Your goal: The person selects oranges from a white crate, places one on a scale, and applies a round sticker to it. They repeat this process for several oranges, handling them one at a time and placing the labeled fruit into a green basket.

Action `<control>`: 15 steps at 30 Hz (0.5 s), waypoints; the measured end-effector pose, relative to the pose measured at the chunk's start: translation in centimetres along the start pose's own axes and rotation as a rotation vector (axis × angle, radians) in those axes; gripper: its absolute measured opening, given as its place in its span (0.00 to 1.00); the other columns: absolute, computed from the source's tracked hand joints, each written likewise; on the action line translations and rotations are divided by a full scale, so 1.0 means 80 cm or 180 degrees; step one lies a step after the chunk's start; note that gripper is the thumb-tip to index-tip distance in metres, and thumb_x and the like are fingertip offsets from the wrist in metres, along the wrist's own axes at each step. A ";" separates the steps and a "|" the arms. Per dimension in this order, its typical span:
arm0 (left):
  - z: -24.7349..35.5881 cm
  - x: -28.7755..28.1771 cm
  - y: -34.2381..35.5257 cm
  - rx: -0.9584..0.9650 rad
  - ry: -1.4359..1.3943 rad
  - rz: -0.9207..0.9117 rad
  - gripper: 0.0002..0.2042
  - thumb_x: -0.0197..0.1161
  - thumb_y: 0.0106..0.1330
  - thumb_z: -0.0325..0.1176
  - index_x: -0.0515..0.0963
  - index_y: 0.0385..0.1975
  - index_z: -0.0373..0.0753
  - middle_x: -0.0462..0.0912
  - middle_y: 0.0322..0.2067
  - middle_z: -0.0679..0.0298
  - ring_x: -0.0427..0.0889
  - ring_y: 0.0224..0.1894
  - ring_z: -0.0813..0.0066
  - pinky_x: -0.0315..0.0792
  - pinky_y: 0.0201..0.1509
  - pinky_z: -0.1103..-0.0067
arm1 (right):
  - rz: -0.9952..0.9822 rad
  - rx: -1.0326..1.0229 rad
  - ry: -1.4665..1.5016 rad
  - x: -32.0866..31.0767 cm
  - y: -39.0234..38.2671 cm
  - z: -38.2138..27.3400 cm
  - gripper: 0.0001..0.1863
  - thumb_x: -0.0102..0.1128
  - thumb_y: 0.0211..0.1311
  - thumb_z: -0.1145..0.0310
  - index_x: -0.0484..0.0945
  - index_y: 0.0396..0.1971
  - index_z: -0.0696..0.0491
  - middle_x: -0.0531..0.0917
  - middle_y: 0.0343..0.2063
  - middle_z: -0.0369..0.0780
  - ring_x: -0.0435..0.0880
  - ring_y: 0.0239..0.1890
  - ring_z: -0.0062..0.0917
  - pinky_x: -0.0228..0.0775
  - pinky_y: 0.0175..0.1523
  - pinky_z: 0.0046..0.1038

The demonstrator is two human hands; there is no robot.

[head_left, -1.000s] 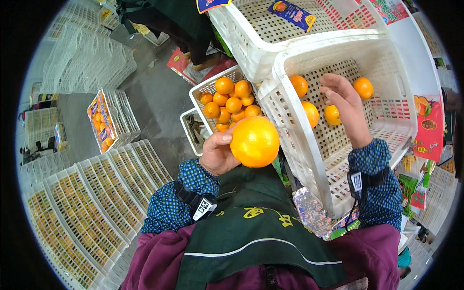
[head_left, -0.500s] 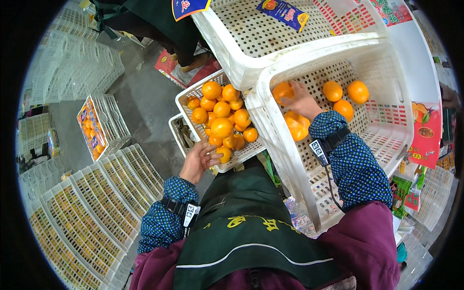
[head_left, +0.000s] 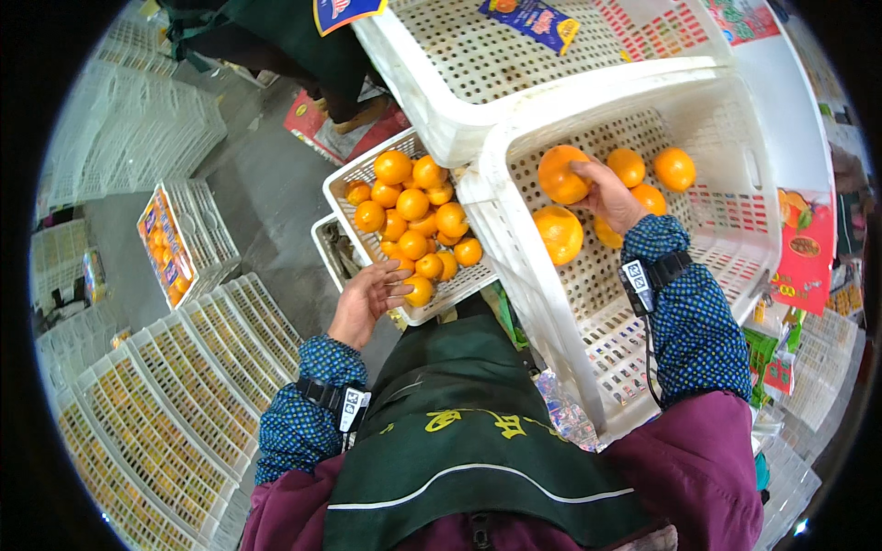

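My right hand [head_left: 611, 195] is closed on an orange [head_left: 562, 174] over the large white crate [head_left: 606, 344], thumb across its near side. Another big orange [head_left: 558, 235] sits just below it in the crate. Several more oranges, one of them this orange [head_left: 675, 169], lie on the crate floor to the right; one is partly hidden behind my hand. My left hand [head_left: 366, 301] is open, fingers spread, at the near left edge of a smaller white basket [head_left: 344, 188] heaped with oranges. Its fingertips are beside an orange [head_left: 418, 291] there; contact cannot be told.
A second white crate [head_left: 441, 69] with a blue printed card [head_left: 533, 23] adjoins the large one at the far side. A person in dark clothes [head_left: 276, 41] stands at the far left. White crates of fruit [head_left: 165, 413] line the left; an orange-filled crate [head_left: 197, 230] rests on the floor.
My right hand has shifted to the right, and the orange in its fingers has come up and right, looking larger. My left hand stays by the basket, fingers spread.
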State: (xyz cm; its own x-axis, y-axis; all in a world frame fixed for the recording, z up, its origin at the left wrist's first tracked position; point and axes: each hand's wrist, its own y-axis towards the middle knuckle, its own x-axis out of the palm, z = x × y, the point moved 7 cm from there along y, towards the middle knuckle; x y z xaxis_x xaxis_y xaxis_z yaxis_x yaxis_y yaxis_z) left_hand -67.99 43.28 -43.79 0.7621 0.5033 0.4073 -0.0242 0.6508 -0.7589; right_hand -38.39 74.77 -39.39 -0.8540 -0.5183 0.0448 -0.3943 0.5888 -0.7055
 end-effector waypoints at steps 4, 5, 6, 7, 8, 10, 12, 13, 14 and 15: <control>0.017 0.023 -0.004 0.0108 0.0084 -0.0105 0.25 0.46 0.78 0.44 0.68 0.65 0.31 0.80 0.58 0.52 0.84 0.53 0.65 0.78 0.55 0.75 | -0.1161 -0.0167 0.1339 0.010 -0.082 -0.043 0.34 0.51 0.75 0.44 0.66 0.69 0.53 0.77 0.62 0.48 0.80 0.62 0.46 0.78 0.60 0.54; 0.019 0.031 -0.005 0.0075 0.0050 -0.0126 0.26 0.45 0.78 0.44 0.68 0.66 0.31 0.80 0.58 0.53 0.84 0.53 0.66 0.78 0.55 0.76 | -0.1152 -0.0156 0.1431 0.013 -0.101 -0.047 0.34 0.48 0.75 0.42 0.66 0.69 0.52 0.78 0.62 0.49 0.81 0.60 0.47 0.79 0.57 0.54; 0.022 0.041 -0.008 0.0080 0.0085 -0.0206 0.26 0.46 0.78 0.44 0.68 0.66 0.31 0.80 0.58 0.53 0.84 0.54 0.66 0.78 0.55 0.76 | -0.1216 -0.0173 0.1540 0.020 -0.119 -0.051 0.35 0.45 0.75 0.40 0.66 0.70 0.51 0.78 0.61 0.49 0.83 0.58 0.47 0.80 0.54 0.54; 0.027 0.053 -0.010 0.0111 0.0116 -0.0332 0.25 0.46 0.77 0.43 0.68 0.66 0.31 0.80 0.58 0.53 0.84 0.54 0.67 0.78 0.56 0.76 | -0.1290 -0.0191 0.1656 0.026 -0.135 -0.054 0.36 0.41 0.76 0.38 0.65 0.70 0.51 0.79 0.61 0.50 0.84 0.56 0.48 0.81 0.52 0.54; 0.032 0.062 -0.014 0.0127 0.0154 -0.0404 0.25 0.46 0.78 0.44 0.69 0.66 0.32 0.80 0.58 0.53 0.84 0.54 0.66 0.78 0.56 0.76 | -0.1121 -0.0284 0.1744 0.028 -0.150 -0.056 0.37 0.37 0.77 0.36 0.65 0.70 0.50 0.79 0.61 0.49 0.84 0.56 0.48 0.82 0.50 0.55; 0.042 0.084 -0.025 0.0201 0.0226 -0.0655 0.25 0.45 0.78 0.44 0.70 0.65 0.32 0.80 0.58 0.53 0.83 0.53 0.64 0.79 0.56 0.75 | -0.1462 -0.0363 0.1941 0.044 -0.177 -0.065 0.37 0.39 0.77 0.37 0.64 0.70 0.51 0.77 0.63 0.49 0.82 0.59 0.46 0.81 0.54 0.55; 0.054 0.100 -0.035 0.0239 0.0323 -0.0766 0.25 0.46 0.77 0.44 0.70 0.65 0.32 0.81 0.57 0.54 0.84 0.53 0.65 0.79 0.56 0.75 | -0.1608 -0.0505 0.2084 0.055 -0.197 -0.073 0.38 0.40 0.77 0.37 0.64 0.71 0.52 0.77 0.64 0.49 0.82 0.60 0.45 0.81 0.55 0.54; 0.061 0.110 -0.041 0.0295 0.0373 -0.0883 0.25 0.46 0.77 0.44 0.70 0.65 0.33 0.82 0.56 0.54 0.84 0.53 0.65 0.79 0.55 0.75 | -0.1769 -0.0606 0.1968 0.062 -0.208 -0.079 0.38 0.41 0.77 0.37 0.64 0.71 0.53 0.77 0.64 0.49 0.82 0.60 0.43 0.81 0.57 0.52; 0.066 0.118 -0.046 0.0268 0.0443 -0.0926 0.25 0.46 0.77 0.44 0.70 0.66 0.33 0.82 0.56 0.54 0.84 0.52 0.66 0.79 0.55 0.75 | -0.1946 -0.0705 0.1859 0.071 -0.218 -0.085 0.38 0.41 0.77 0.37 0.64 0.71 0.53 0.77 0.64 0.48 0.82 0.60 0.42 0.80 0.58 0.50; 0.070 0.127 -0.053 0.0270 0.0505 -0.1017 0.26 0.46 0.77 0.45 0.70 0.66 0.33 0.82 0.55 0.54 0.84 0.52 0.66 0.79 0.55 0.75 | -0.2081 -0.0882 0.1705 0.081 -0.229 -0.092 0.38 0.43 0.76 0.38 0.64 0.71 0.53 0.77 0.63 0.48 0.82 0.61 0.40 0.79 0.60 0.47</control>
State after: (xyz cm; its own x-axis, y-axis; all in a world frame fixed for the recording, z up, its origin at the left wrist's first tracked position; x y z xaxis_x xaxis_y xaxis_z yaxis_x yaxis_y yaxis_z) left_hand -63.79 48.84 -33.59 0.8306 0.1769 0.5279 0.1827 0.8091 -0.5585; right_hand -39.19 65.15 -20.97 -0.4461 -0.4846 0.7524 -0.8672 0.4418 -0.2297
